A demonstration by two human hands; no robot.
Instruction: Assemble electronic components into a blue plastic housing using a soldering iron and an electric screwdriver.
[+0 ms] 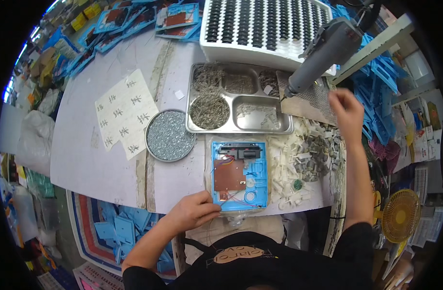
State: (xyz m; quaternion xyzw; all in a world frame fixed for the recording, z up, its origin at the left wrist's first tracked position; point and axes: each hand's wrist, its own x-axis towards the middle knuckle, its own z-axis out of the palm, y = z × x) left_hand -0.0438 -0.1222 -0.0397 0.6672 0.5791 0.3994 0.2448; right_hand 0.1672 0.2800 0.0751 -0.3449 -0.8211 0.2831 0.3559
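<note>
A blue plastic casing [256, 193] lies on the table in front of me, with a brown circuit board [228, 175], a black part [245, 152] and thin coloured wires inside. At its lower left corner my left hand [197, 210] is closed, fingertips against the casing's edge. Raised at the right, my right hand [348, 113] has its fingers curled together; whatever they hold, if anything, is hidden. It is nearest to a grey electric screwdriver [323, 55], which hangs at a slant with its tip over a mesh-covered board [308, 104].
A metal compartment tray [289, 126] holds screws and small parts. Left of it are a round dish [170, 135] of metal bits and a marked paper sheet [124, 116]. White and grey pieces [308, 162] lie right of the casing. A white foam tray [265, 53] stands behind; a yellow fan [401, 215] is at right.
</note>
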